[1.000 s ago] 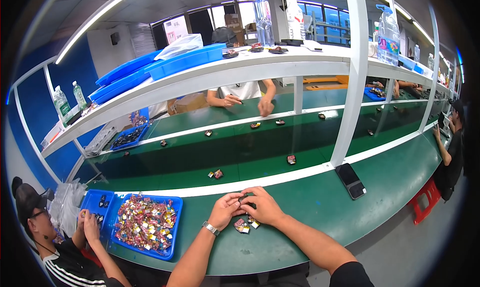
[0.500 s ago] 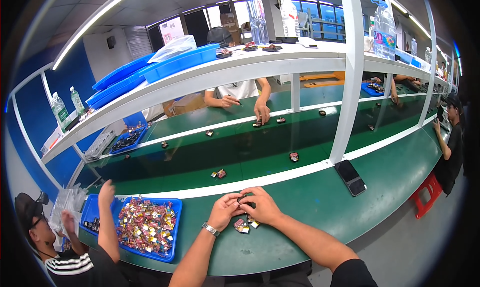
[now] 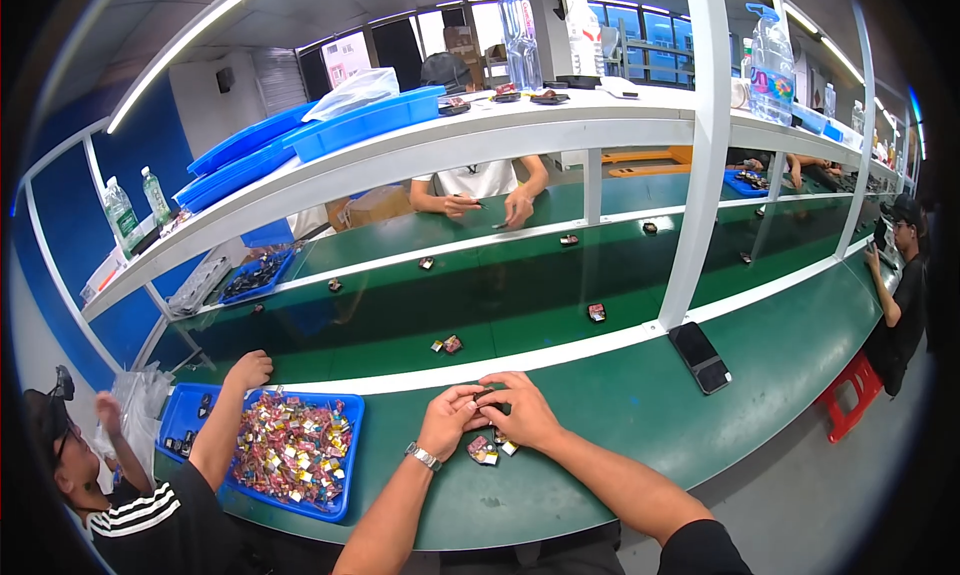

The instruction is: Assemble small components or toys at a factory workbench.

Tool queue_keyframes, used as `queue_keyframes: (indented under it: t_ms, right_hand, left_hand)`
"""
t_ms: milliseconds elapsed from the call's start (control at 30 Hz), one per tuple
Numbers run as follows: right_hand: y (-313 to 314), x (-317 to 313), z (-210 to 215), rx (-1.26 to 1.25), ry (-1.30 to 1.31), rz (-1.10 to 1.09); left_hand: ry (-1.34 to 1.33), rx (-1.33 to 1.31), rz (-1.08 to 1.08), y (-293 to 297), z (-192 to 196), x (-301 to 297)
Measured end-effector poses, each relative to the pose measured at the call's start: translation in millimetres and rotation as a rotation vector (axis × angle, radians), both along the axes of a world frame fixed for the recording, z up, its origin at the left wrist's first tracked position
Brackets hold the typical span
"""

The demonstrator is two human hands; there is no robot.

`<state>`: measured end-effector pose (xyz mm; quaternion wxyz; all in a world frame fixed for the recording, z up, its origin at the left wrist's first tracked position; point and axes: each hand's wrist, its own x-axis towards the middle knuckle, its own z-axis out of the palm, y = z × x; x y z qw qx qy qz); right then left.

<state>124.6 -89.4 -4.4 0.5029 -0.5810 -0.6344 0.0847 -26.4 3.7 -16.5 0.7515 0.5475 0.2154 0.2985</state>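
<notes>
My left hand (image 3: pixel 448 421) and my right hand (image 3: pixel 522 411) meet above the green bench, fingertips closed around a small black plastic part (image 3: pixel 488 399). The fingers cover most of this part. Just below them on the bench lie small electronic pieces, one reddish with wiring (image 3: pixel 482 450) and one yellow and white (image 3: pixel 508 446). A metal-banded watch (image 3: pixel 423 456) is on my left wrist.
To my left, a blue tray (image 3: pixel 357 445) is heaped with small wired components, beside a co-worker's arm (image 3: pixel 222 427). A dark phone (image 3: pixel 700 358) lies to the right. Pieces (image 3: pixel 452 344) ride the green belt behind a white rail (image 3: pixel 400 380). A white post (image 3: pixel 690 195) rises ahead.
The left co-worker's raised hand has come down toward the belt. Pieces on the belt have shifted slightly right. The co-worker opposite has drawn a hand back from the belt. My hands barely moved.
</notes>
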Motion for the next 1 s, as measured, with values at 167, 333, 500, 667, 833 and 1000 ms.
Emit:
queue_keyframes:
  t_ms: [167, 333, 500, 667, 833, 1000]
  right_hand:
    - [10, -2, -5, 0.049, -0.007, 0.054]
    - [2, -2, 6, 0.066, -0.148, -0.006]
    - [5, 2, 15, 0.263, -0.369, 0.033]
    - [3, -2, 16, 0.212, -0.409, -0.004]
    - [2, -1, 13, 0.179, -0.442, -0.018]
    - [2, -1, 12, 0.121, -0.484, -0.044]
  left_hand:
    - [0.017, 0.023, 0.066, -2, 2, 0]
    - [-0.001, -0.015, 0.097, 0, 0, 2]
    - [0.042, 0.003, 0.066, -2, 5, 2]
    - [0.024, -0.037, 0.070, 0, 2, 1]
    - [0.036, -0.025, 0.053, -1, 1, 1]
    - [0.025, -0.023, 0.048, -2, 2, 2]
